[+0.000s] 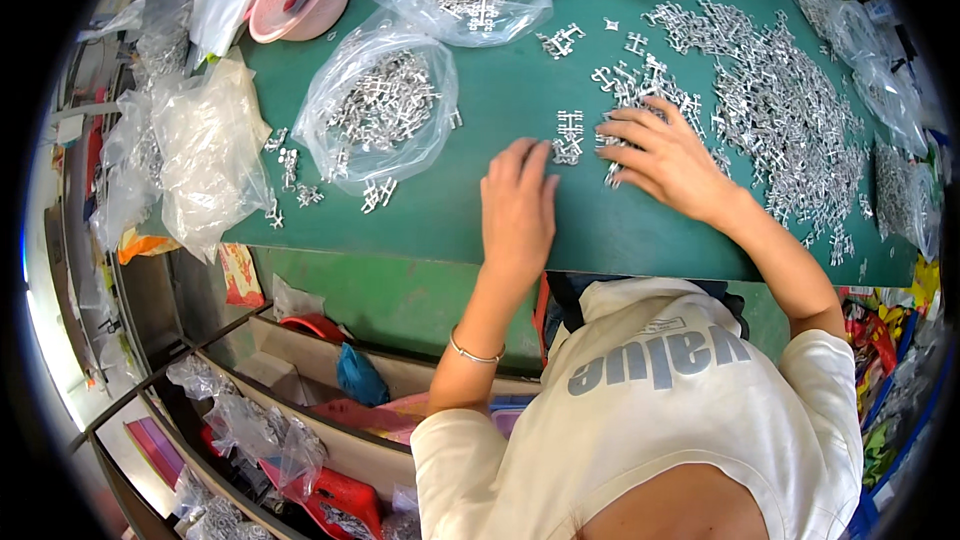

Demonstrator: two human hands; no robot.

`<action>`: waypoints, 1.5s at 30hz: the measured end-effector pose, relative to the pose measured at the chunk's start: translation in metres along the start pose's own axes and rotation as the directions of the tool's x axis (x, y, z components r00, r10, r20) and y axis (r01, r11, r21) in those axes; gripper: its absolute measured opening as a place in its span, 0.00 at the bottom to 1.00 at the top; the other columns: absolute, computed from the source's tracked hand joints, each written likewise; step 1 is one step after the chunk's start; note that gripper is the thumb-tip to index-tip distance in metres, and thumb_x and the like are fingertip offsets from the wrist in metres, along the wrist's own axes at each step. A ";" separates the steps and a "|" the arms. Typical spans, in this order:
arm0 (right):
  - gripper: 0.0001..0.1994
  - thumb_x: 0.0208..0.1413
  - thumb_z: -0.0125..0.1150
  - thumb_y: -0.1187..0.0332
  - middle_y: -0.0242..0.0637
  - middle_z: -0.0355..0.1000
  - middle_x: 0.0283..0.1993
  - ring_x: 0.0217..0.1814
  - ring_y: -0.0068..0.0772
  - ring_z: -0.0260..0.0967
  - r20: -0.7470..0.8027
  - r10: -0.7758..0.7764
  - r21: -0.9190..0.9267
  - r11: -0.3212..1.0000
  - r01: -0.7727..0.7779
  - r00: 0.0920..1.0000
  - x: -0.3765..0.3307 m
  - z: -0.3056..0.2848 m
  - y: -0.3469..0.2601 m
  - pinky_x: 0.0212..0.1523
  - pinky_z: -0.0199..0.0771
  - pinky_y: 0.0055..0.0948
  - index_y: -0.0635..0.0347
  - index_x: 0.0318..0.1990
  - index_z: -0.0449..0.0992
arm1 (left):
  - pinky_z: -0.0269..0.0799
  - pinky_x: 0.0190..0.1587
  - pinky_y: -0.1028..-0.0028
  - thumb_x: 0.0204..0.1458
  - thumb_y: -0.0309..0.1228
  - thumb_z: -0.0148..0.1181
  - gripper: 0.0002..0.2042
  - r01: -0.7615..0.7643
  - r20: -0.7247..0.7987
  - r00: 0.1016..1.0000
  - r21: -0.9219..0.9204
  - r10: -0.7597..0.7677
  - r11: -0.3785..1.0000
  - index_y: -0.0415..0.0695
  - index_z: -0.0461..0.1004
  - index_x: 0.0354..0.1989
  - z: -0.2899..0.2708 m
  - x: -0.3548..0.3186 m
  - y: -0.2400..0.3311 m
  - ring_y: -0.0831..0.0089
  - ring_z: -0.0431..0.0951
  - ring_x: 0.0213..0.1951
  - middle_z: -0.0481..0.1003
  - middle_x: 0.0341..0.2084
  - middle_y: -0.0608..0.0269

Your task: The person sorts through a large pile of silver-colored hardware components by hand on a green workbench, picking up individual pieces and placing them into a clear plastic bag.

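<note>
Clear plastic bag of small silver metal parts (385, 105) lies upper left of centre | your left hand (517, 205) rests flat, fingers open, gripping nothing, mid-frame on the green table (500, 230) | your right hand (665, 155), fingers spread, presses loose silver cross-shaped metal pieces (775, 100) heaped upper right.

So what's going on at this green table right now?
A person leans over a green table working through small silver metal parts. The left hand lies flat beside a small cluster of parts, and the right hand spreads over the edge of a big loose pile. An open clear bag of the same parts sits to the left, with more bags and a pink tub behind it.
</note>
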State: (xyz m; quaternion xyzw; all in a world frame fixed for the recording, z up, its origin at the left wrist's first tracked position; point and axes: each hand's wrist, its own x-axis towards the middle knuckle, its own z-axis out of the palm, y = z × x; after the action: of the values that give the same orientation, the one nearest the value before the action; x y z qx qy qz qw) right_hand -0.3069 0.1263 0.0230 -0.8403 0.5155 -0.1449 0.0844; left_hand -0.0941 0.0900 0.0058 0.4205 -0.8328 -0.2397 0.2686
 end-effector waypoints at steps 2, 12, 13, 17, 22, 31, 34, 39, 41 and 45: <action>0.14 0.42 0.61 0.68 0.34 0.66 0.49 0.55 0.35 0.59 -0.048 0.046 -0.032 0.998 -0.048 0.998 -0.011 -0.003 0.013 0.57 0.54 0.40 0.56 0.39 0.72 | 0.60 0.45 0.64 0.45 0.24 0.58 0.19 -0.007 0.064 0.998 0.038 0.005 0.999 0.39 0.66 0.47 0.005 0.003 0.006 0.58 0.64 0.47 0.64 0.45 0.54; 0.08 0.47 0.57 0.77 0.39 0.69 0.43 0.46 0.41 0.65 -0.429 0.484 0.244 0.875 -0.418 0.762 -0.048 -0.027 0.048 0.46 0.64 0.32 0.62 0.37 0.72 | 0.64 0.42 0.66 0.43 0.20 0.59 0.13 0.043 -0.024 0.999 -0.113 -0.046 0.993 0.38 0.69 0.39 0.020 0.013 0.016 0.58 0.67 0.39 0.68 0.35 0.54; 0.07 0.50 0.55 0.76 0.42 0.70 0.41 0.45 0.42 0.66 -0.415 0.576 0.337 0.817 -0.469 0.705 -0.051 -0.030 0.049 0.47 0.64 0.32 0.64 0.37 0.72 | 0.63 0.43 0.66 0.43 0.20 0.59 0.14 0.041 -0.008 0.999 -0.122 -0.042 0.992 0.38 0.69 0.40 0.023 0.014 0.019 0.57 0.67 0.40 0.68 0.37 0.54; 0.08 0.51 0.53 0.74 0.43 0.69 0.43 0.48 0.43 0.65 -0.516 0.564 0.224 0.816 -0.533 0.645 -0.069 -0.034 0.048 0.49 0.63 0.33 0.64 0.40 0.72 | 0.60 0.50 0.62 0.46 0.21 0.56 0.18 -0.021 0.017 1.000 0.077 0.020 0.997 0.39 0.65 0.48 0.027 0.022 0.038 0.53 0.63 0.49 0.63 0.48 0.49; 0.24 0.44 0.62 0.63 0.44 0.56 0.60 0.64 0.51 0.47 -0.270 0.515 -0.061 0.834 -0.548 0.814 -0.071 -0.013 0.011 0.59 0.51 0.48 0.57 0.52 0.67 | 0.50 0.58 0.52 0.49 0.22 0.52 0.22 -0.109 0.211 0.973 0.047 0.097 0.993 0.37 0.60 0.54 0.045 0.033 0.039 0.45 0.51 0.60 0.51 0.59 0.43; 0.17 0.43 0.61 0.70 0.39 0.58 0.59 0.65 0.48 0.48 -0.111 0.302 0.242 0.932 -0.269 0.947 -0.092 0.000 -0.022 0.61 0.49 0.49 0.59 0.44 0.72 | 0.49 0.59 0.53 0.49 0.26 0.54 0.22 -0.262 0.298 0.905 -0.171 0.304 0.950 0.41 0.61 0.55 0.055 0.038 0.073 0.47 0.52 0.61 0.56 0.58 0.50; 0.15 0.43 0.59 0.73 0.40 0.61 0.55 0.61 0.48 0.53 -0.447 0.372 0.207 0.928 -0.311 0.814 -0.121 -0.010 -0.005 0.57 0.54 0.46 0.59 0.42 0.73 | 0.45 0.58 0.44 0.48 0.34 0.57 0.24 -0.395 0.457 0.811 -0.033 0.365 0.918 0.48 0.62 0.56 0.060 0.033 0.086 0.49 0.49 0.62 0.54 0.60 0.56; 0.21 0.43 0.61 0.67 0.37 0.58 0.58 0.63 0.47 0.50 -0.352 0.631 -0.101 0.709 -0.698 0.692 -0.159 -0.032 0.010 0.59 0.47 0.51 0.49 0.49 0.70 | 0.45 0.58 0.44 0.47 0.29 0.56 0.20 -0.458 0.490 0.798 0.114 0.351 0.882 0.48 0.66 0.51 0.064 0.030 0.078 0.51 0.52 0.61 0.55 0.59 0.59; 0.24 0.43 0.62 0.66 0.36 0.56 0.60 0.64 0.46 0.48 -0.331 0.655 -0.154 0.672 -0.724 0.679 -0.176 -0.033 0.016 0.60 0.44 0.52 0.43 0.52 0.69 | 0.43 0.59 0.44 0.46 0.21 0.51 0.18 -0.408 0.429 0.845 0.134 0.318 0.903 0.45 0.66 0.48 0.058 0.030 0.072 0.50 0.54 0.60 0.58 0.58 0.58; 0.25 0.43 0.61 0.66 0.35 0.55 0.62 0.65 0.45 0.48 -0.328 0.638 -0.125 0.701 -0.702 0.697 -0.193 -0.037 0.030 0.61 0.44 0.52 0.40 0.53 0.68 | 0.39 0.59 0.43 0.39 0.13 0.43 0.25 -0.284 0.305 0.923 0.124 0.236 0.951 0.42 0.63 0.50 0.058 0.036 0.072 0.48 0.50 0.61 0.56 0.58 0.52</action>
State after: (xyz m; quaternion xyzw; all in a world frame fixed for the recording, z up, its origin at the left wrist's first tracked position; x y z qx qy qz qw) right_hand -0.4269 0.2845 0.0190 -0.5693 0.8076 -0.1489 -0.0391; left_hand -0.1907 0.1082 0.0167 0.2875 -0.9284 -0.1901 0.1385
